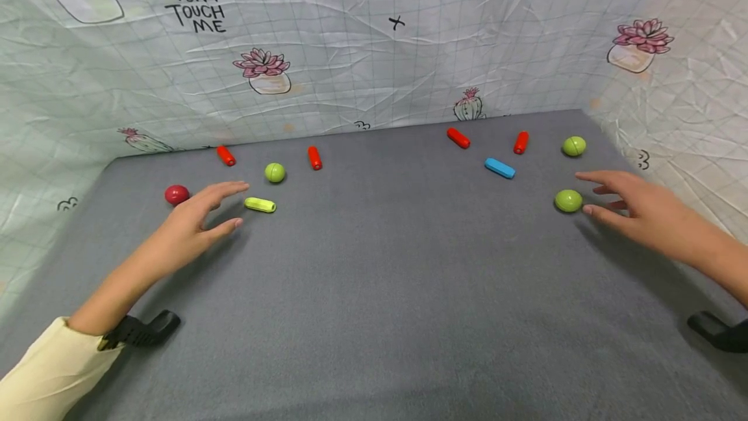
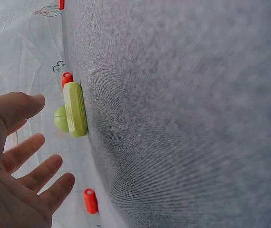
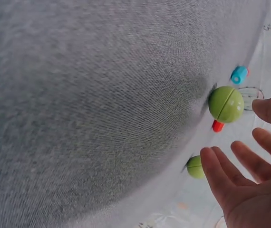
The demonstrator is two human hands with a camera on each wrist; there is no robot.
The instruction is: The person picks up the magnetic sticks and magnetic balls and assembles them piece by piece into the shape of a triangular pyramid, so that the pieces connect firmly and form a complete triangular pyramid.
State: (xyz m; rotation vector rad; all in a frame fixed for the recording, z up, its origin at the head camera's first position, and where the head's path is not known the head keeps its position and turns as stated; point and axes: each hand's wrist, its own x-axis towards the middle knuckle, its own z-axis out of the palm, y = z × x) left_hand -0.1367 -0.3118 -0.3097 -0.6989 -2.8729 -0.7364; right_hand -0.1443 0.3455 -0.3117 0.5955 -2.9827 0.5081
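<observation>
My left hand (image 1: 195, 223) hovers over the left of the grey table, fingers spread and holding nothing. Just beyond its fingertips lies a yellow-green ribbed stick (image 1: 260, 204), which shows large in the left wrist view (image 2: 75, 109). A green ball (image 1: 274, 173) sits behind that stick, and a red ball (image 1: 176, 195) is to the left of the hand. My right hand (image 1: 639, 213) is above the table's right side, thumb and fingers apart around nothing. Close by its fingertips is a green ball with a seam (image 1: 568, 201); the right wrist view shows this ball (image 3: 226, 104) beside the thumb.
Red sticks (image 1: 314, 158) lie along the back edge at left, with more red sticks (image 1: 458, 138) at right. A blue stick (image 1: 499, 168) and another green ball (image 1: 574, 146) are at the back right. A printed white cloth (image 1: 350, 51) hangs behind the grey table (image 1: 374, 291).
</observation>
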